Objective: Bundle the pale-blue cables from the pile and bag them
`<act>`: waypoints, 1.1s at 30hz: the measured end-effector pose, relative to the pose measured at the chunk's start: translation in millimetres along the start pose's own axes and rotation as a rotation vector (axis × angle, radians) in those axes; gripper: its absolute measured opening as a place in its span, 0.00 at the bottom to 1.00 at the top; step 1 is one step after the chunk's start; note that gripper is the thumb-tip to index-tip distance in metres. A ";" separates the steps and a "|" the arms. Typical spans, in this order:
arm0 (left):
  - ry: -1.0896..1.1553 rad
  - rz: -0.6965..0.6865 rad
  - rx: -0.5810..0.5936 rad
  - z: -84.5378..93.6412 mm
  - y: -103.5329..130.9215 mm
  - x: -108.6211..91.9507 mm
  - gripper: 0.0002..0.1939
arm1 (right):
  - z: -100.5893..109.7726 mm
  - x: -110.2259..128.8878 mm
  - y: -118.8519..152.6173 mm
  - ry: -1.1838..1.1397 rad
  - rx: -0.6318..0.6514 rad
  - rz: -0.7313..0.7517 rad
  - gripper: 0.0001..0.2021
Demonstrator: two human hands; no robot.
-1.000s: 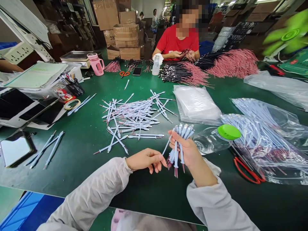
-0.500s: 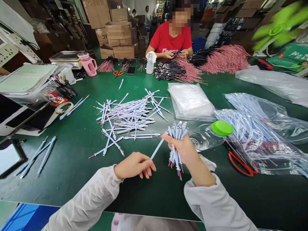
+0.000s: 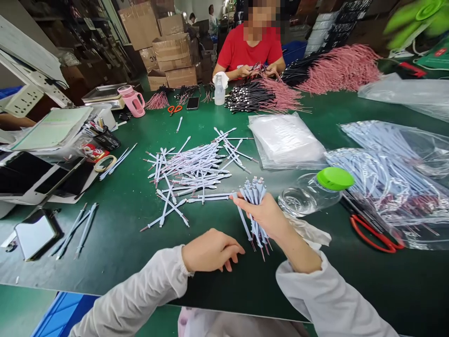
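Loose pile of slim pale-blue plastic-sleeved cables point(image 3: 196, 161) on dark-green surface point(image 3: 129, 248), eleven o'clock from left hand point(image 3: 208, 252). Left hand half-curled, seemingly holding nothing; half a second ago, at single pale-blue cable's point(image 3: 244, 222) lower end. Cable now hangs beside bunch of matching cables point(image 3: 258, 234), likely making it one fuller. Right hand point(image 3: 269, 215), two o'clock from left, closed round bunch.

Baggy pale grey sleeves point(image 3: 147, 283) on this one, super wrinkly, left cuff point(image 3: 186, 267) gathered, hands point(image 3: 210, 250) bare, plus whitish clothing point(image 3: 224, 323) with a pinkish patch point(image 3: 184, 320) down low.
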State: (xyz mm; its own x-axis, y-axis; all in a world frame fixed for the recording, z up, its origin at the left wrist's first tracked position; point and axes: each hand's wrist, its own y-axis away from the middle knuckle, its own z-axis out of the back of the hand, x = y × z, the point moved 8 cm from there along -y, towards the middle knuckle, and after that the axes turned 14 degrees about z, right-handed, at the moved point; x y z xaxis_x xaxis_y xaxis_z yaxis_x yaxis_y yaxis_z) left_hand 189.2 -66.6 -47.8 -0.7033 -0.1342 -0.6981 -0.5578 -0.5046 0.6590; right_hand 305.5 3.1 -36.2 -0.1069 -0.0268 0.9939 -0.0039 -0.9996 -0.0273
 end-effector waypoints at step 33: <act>-0.991 0.277 -0.865 196.3 -10.2 -25.8 0.08 | -17.8 -32.9 3.9 -0.800 -0.186 -0.251 0.15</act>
State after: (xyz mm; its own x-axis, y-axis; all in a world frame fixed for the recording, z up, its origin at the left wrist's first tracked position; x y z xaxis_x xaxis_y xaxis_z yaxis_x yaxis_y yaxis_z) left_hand 126.6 109.4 18.4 -0.9723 0.1651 0.1657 -0.1499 -0.9835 0.1009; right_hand 291.3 0.2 -70.9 0.6522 0.1283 0.7471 -0.1040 -0.9611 0.2559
